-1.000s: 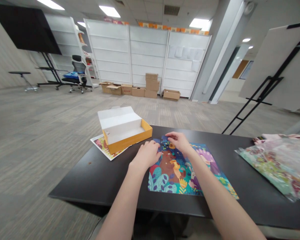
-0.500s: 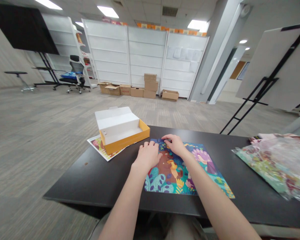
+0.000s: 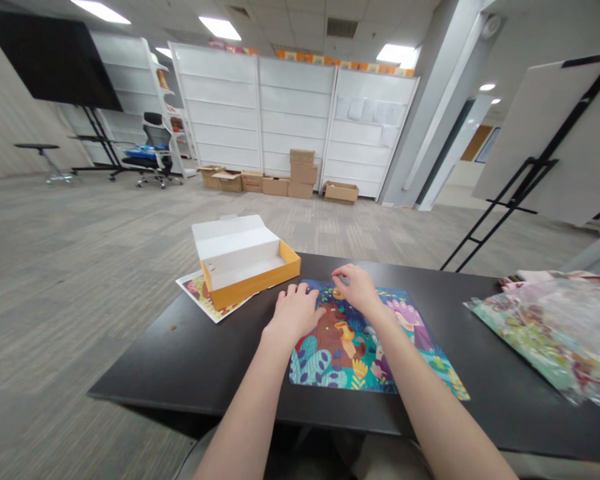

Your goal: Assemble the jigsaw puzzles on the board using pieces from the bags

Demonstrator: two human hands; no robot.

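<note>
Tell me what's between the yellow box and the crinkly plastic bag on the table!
In the head view: the colourful picture, with the left hand and right hand over its far part, then black tabletop.

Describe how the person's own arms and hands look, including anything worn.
The left forearm and right forearm are bare as far as they show, with no sleeves in view. The left hand and right hand are ungloved; no watch, bracelet or cable is visible. Rings, if any, are too small to tell.
</note>
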